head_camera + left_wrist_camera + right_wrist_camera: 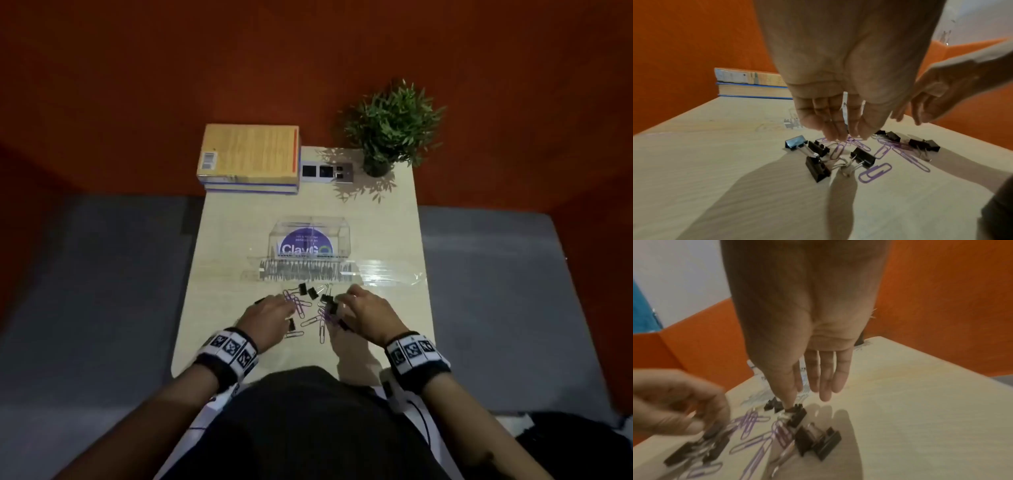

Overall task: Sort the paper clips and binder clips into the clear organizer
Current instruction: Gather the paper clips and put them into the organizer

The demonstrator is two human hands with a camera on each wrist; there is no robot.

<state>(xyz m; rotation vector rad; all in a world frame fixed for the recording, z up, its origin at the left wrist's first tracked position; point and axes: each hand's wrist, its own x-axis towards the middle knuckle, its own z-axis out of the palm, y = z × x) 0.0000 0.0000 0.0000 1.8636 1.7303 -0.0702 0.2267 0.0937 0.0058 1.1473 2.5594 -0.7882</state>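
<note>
1. Hands sit low in the middle of the head view, palms down: left hand [270, 313] and right hand [368, 310] flank a heap of purple paper clips [310, 317] and black binder clips [313, 294] on the table [394, 233]. The clear organizer [310, 240] stands above them, mid-frame.
2. Left wrist view: the fingertips [835, 136] are bunched, pointing down onto a paper clip [837, 150]; a real pinch I cannot tell.
3. Right wrist view: thumb and forefinger pinch a binder clip [796, 416] at frame centre, the other fingers [825, 379] straight.
</note>
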